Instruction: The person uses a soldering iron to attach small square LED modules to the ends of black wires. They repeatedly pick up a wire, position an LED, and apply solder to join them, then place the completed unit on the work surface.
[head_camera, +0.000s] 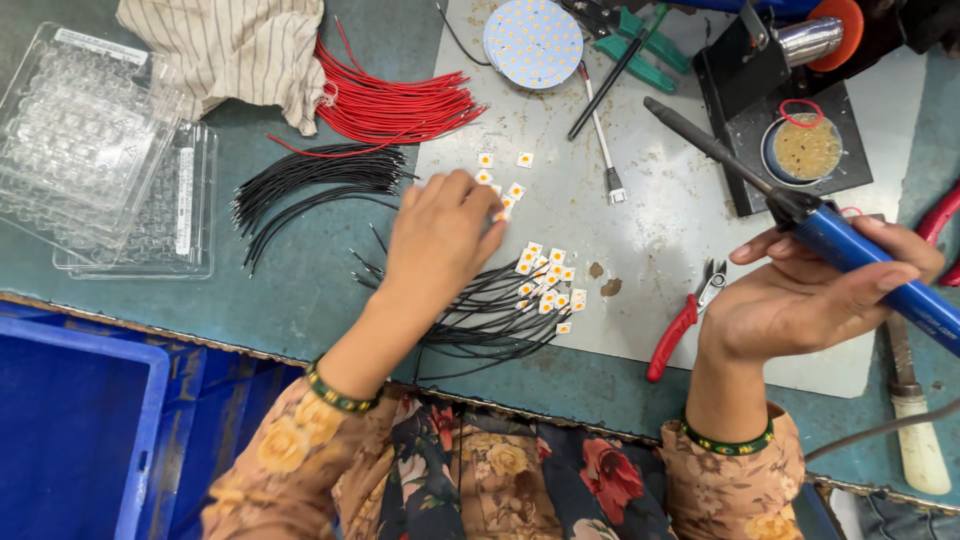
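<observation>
LED chips (545, 285), small white squares with yellow centres, scattered on grey mat (660, 230) mid-bench, loose pile beside black wire leads (490, 315), within easy pick range. Left hand (440, 235) palm down over upper chips, fingertips curled and pinched at one; whether actually gripped, cannot tell. Right hand (810, 300) palm up, fingers loosely wrapped on blue soldering iron (850, 250), tip angled up-left, clear of mat and parts. Iron stand (790, 110) with tip-cleaner tin just beyond. Red-handled cutters (685, 325) parked between the hands. Red wires (395, 105) and black wires (310, 185) bundled by colour, upper left.
</observation>
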